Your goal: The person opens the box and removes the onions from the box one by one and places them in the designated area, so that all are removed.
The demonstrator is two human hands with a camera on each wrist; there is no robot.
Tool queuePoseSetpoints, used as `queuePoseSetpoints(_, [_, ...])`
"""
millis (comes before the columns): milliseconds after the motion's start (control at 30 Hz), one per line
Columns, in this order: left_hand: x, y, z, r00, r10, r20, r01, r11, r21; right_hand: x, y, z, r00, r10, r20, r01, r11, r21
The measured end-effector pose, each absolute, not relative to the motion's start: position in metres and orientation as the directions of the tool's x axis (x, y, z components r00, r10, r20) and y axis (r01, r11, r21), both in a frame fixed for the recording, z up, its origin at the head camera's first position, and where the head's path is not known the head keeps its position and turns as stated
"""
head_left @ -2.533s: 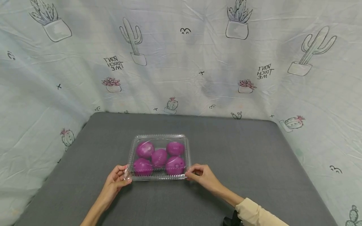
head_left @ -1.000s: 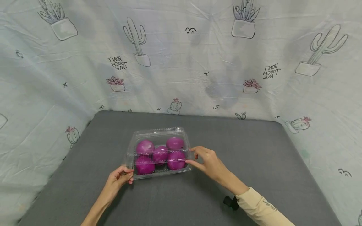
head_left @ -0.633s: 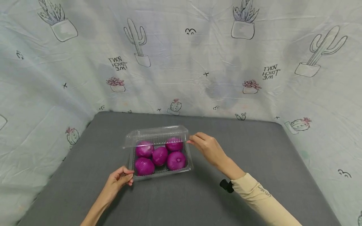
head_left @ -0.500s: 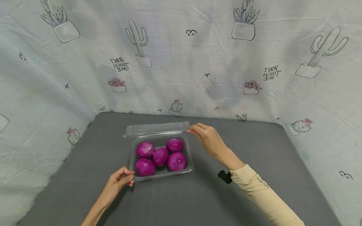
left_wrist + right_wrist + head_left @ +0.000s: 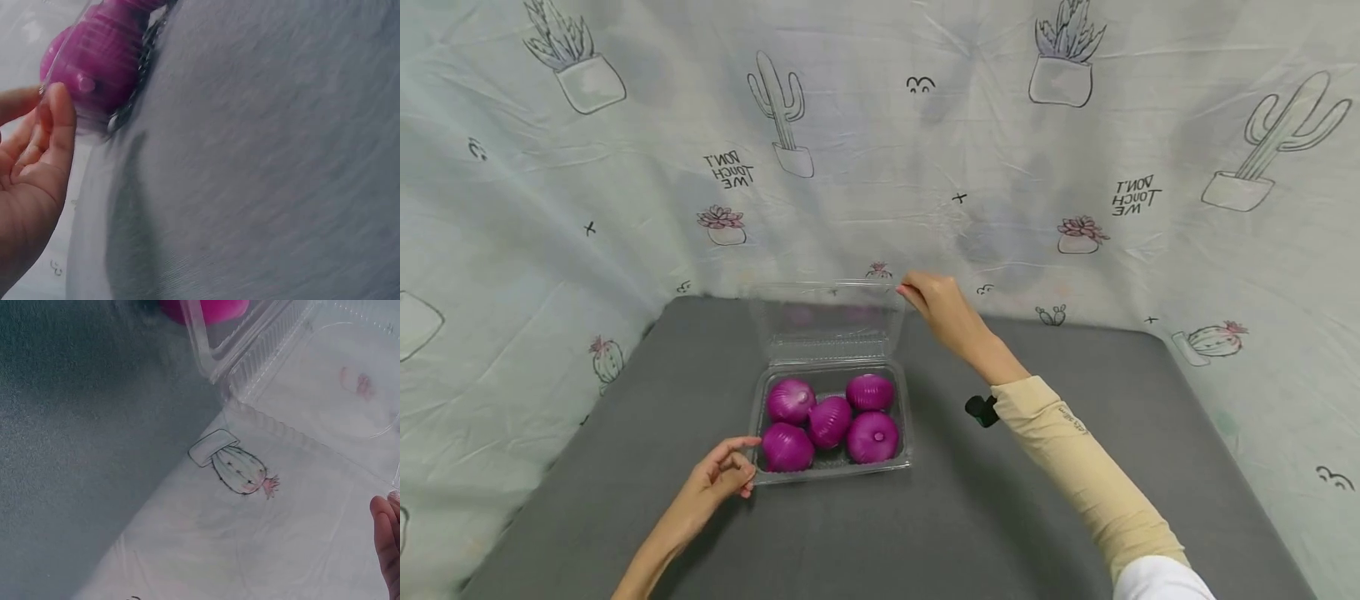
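Observation:
A clear plastic clamshell box (image 5: 850, 472) sits mid-table, its bottom tray holding several purple onions (image 5: 872, 437). Its hinged lid (image 5: 831, 325) stands raised upright at the far side. My left hand (image 5: 711, 479) pinches the tray's near left corner between thumb and fingers; the left wrist view puts the thumb (image 5: 61, 119) right beside one onion (image 5: 94, 62). With thumb and fingertips, my right hand (image 5: 943, 312) grips the lid's upper right corner. In the right wrist view the lid (image 5: 306, 381) spreads out, with only part of that hand (image 5: 389, 537) at the edge.
A grey cloth-covered table (image 5: 1060, 483) lies under the box. Behind it and along both sides hangs a pale curtain (image 5: 865, 167) printed with cacti. A black device (image 5: 981, 410) is strapped at the right wrist, beside a beige sleeve (image 5: 1075, 450).
The lid has swung from lying over the onions up and back to upright, my right hand moving away and up with it. My left hand has stayed at the tray's near left corner.

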State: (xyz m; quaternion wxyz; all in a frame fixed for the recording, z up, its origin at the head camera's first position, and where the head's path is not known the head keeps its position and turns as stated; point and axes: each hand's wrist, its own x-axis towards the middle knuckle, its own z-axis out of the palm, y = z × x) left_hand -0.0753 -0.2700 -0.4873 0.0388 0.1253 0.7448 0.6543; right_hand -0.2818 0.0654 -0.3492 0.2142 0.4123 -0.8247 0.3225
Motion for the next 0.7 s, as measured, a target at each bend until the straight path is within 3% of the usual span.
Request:
queuePoseSetpoints(133, [-0.077,-0.271,-0.480,-0.976,0.185,0.118,0.161,0.239,0.958,-0.291,0.062,-0.352,-0.577,-0.517,0.633,-0.811,0.456,-0.366])
queuePoseSetpoints(267, [-0.080,-0.272,-0.479,-0.967,0.180,0.181,0.226,0.276,0.934,-0.299,0.059,-0.356,-0.574,-0.497,0.651,-0.809,0.467,-0.357])
queuePoseSetpoints(700, [-0.089,-0.291,-0.481,-0.918,0.331,0.219,0.304,0.233,0.924,-0.320,0.058,-0.380,-0.608,-0.509,0.609,-0.791,0.458,-0.406])
